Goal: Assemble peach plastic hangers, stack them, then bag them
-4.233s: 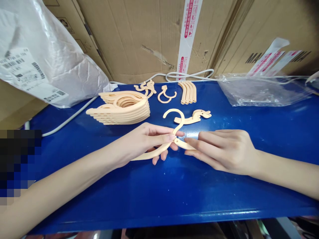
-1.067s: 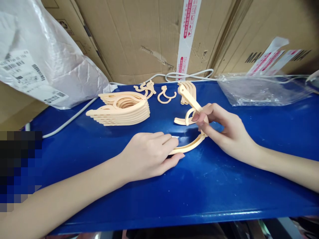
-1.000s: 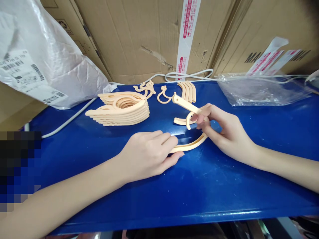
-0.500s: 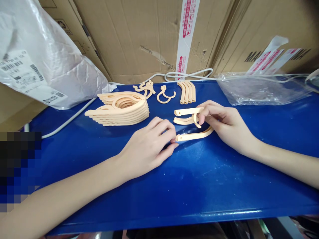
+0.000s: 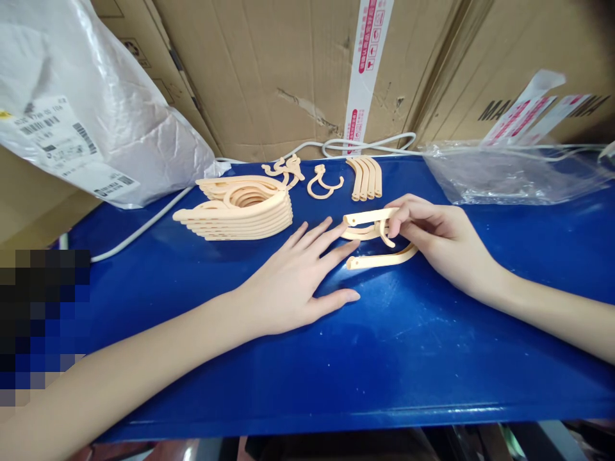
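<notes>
My left hand [image 5: 302, 278] rests over the table with its fingers spread and nothing in them. Its fingertips lie beside the ends of the cream plastic parts at my right hand [image 5: 439, 240]. That hand pinches a cream folding clothes hanger, with a curved arm [image 5: 384, 260] in front, another arm [image 5: 368, 218] behind and a small hook [image 5: 387, 235] between. Where the parts join is hidden by my fingers. A further curved piece [image 5: 358, 233] shows between the arms; I cannot tell whether it is attached. Behind my left hand sits a stack of cream hangers [image 5: 240, 224].
Loose cream hooks [image 5: 291, 169], one separate hook [image 5: 324, 184] and several curved arms [image 5: 366, 179] lie at the back of the blue table [image 5: 408, 365]. A clear plastic bag [image 5: 500, 176], a white cable [image 5: 144, 224], a silver-white parcel [image 5: 144, 121] and cardboard boxes [image 5: 259, 77] border it.
My left hand has opened, its fingers spreading from a closed pose at the hanger arm's end. My right hand keeps its hold. The view has shifted slightly.
</notes>
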`<state>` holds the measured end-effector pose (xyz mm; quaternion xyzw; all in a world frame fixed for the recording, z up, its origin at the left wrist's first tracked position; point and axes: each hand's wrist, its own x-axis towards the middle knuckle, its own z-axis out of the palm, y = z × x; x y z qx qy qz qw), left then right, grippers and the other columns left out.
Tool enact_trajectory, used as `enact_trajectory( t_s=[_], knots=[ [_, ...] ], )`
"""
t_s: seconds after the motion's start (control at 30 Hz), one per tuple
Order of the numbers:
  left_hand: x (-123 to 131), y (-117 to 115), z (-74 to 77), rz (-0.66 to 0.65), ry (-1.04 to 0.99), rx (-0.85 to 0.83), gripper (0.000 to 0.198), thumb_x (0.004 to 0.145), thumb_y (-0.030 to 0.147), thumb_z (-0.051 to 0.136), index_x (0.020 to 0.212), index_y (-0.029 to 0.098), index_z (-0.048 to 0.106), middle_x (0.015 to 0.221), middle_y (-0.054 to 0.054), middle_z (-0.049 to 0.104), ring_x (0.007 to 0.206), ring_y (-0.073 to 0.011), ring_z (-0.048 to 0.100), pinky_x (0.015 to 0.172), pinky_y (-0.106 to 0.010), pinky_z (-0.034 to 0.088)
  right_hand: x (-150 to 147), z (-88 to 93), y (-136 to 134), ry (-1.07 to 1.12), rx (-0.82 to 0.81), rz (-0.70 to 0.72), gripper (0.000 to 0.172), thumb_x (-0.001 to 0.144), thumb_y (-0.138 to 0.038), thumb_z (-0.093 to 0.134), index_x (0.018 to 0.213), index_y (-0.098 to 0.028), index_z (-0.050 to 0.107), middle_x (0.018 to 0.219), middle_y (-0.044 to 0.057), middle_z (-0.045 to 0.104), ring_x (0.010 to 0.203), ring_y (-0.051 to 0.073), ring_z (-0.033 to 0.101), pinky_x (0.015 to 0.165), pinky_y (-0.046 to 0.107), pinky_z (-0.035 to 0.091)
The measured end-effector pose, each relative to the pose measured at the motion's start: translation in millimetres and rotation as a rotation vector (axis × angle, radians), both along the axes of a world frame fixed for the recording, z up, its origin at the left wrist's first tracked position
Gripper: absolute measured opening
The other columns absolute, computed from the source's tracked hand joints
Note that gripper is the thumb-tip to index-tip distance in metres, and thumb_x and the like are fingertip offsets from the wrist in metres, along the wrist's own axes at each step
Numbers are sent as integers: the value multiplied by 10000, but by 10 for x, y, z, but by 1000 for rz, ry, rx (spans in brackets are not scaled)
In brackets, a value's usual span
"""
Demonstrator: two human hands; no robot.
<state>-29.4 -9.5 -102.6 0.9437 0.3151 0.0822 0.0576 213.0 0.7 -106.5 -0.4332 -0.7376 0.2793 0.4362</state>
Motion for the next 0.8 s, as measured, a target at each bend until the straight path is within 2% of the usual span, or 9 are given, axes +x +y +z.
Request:
enact_trajectory(
  t_s=[0.17,0.4,0.6,0.8],
  knots=[
    [-6,-12,2,23,17,-23,647,961,582,430,1457,168,407,1574,-102,318,1461,-314,266,1169,-591,244,-6,13,-8,-14,-3,6,219,881,-145,553,687,-214,627,903,11,601,868,134,590,840,304,449],
    [-7,-37,14,25,4,87,549,986,499,434,1395,135,490,1487,-109,462,1390,-309,399,1135,-552,337,-10,11,-12,-9,-19,-1,218,874,-141,554,685,-218,631,900,10,607,855,141,592,825,316,460],
    [-2,-77,19,-4,-10,293,403,989,378,466,1251,117,626,1340,-117,608,1199,-316,592,1018,-512,475,-3,17,-11,-27,-17,-19,217,873,-156,556,681,-224,632,897,12,610,878,163,594,849,349,453],
    [-5,-166,56,-51,29,597,318,981,271,488,1104,78,708,1122,-127,727,932,-248,715,866,-392,569,98,-21,128,-113,19,-28,226,895,-160,516,719,-235,635,921,29,625,949,201,608,898,398,430]
  ],
)
